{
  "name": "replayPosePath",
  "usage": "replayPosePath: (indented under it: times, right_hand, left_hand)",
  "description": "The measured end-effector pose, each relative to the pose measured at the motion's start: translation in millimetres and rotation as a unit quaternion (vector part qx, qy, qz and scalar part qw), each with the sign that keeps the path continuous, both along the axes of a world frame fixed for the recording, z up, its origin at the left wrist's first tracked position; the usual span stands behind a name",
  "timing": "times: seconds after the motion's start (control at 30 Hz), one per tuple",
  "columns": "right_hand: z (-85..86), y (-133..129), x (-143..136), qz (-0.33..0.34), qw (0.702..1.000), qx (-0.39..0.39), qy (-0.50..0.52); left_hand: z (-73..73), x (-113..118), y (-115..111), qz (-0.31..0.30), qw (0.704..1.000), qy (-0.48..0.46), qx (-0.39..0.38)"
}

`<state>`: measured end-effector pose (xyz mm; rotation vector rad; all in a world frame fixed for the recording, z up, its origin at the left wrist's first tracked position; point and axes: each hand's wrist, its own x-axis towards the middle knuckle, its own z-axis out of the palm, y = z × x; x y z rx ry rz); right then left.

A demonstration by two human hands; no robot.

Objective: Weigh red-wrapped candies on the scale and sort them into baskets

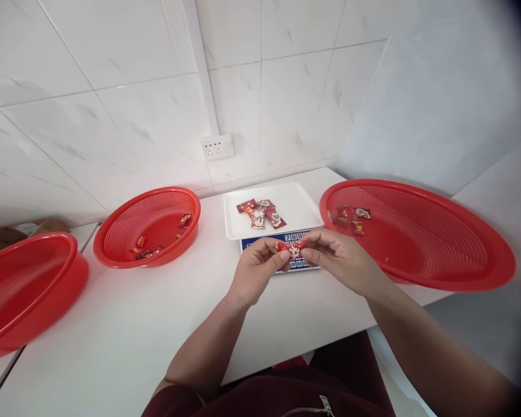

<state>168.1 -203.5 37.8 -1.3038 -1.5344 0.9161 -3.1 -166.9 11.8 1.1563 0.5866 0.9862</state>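
A red wrapped candy (294, 250) with white markings is stretched between my two hands, in front of the scale. My left hand (260, 263) pinches its left end between thumb and fingers. At the other end, my right hand (336, 255) has its thumb and fingers closed on the wrapper. Just beyond them is a digital scale (245, 243) with a blue keypad, partly covered by my hands. On its white tray (290, 200) lies a small heap of red and white wrapped candies (260, 214).
To the right stands a large red basket (455, 255) with several candies (353, 217) at its left side. Another red basket (162, 226), left of the scale, holds a few packets. A third red basket (65, 284) is at the far left. Cardboard boxes (8, 237) sit behind it.
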Motion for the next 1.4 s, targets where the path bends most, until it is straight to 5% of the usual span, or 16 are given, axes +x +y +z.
replayPosePath:
  times: [0.2, 0.8, 1.4]
  right_hand:
    - [6.8, -9, -1, -0.044, 0.995, 0.084, -0.041]
    - [8.9, -32, -4, -0.037, 0.973, 0.208, -0.095]
    - [8.7, -35, -7, -0.044, 0.985, 0.157, -0.056]
  left_hand:
    - [4.2, -2, -7, -0.016, 1.0, -0.001, 0.027]
    - [12.5, -13, -26, 0.1, 0.964, 0.009, 0.247]
    - [13.9, -10, -27, 0.076, 0.986, 0.01, 0.146]
